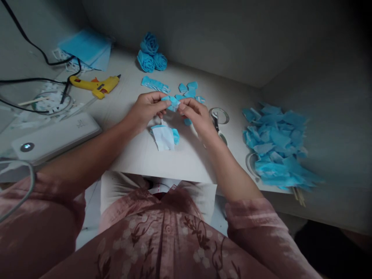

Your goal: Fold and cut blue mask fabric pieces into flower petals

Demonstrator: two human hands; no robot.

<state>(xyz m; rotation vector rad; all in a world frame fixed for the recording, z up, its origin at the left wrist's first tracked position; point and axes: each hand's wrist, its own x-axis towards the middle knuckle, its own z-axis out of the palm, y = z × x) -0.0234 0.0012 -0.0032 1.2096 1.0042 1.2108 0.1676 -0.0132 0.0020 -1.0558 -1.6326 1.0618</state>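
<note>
Between my two hands, near the middle of the table, is a small light-blue piece of fabric [173, 104]. My left hand [149, 108] pinches its left end, and my right hand [196, 114] pinches its right end with thumb and finger. Just beyond lie several cut blue pieces [190, 89] and a row of folded blue strips [155, 84]. Nearer to me, below the hands, a whitish square piece [164, 137] rests over some blue fabric.
Three blue fabric roses [149, 43] stand at the back. To the left are blue masks [87, 46], a yellow glue gun [97, 86], a white power bank [58, 137] and cables. Scissors [215, 121], a tape roll [227, 116] and a blue scrap pile [276, 139] lie right.
</note>
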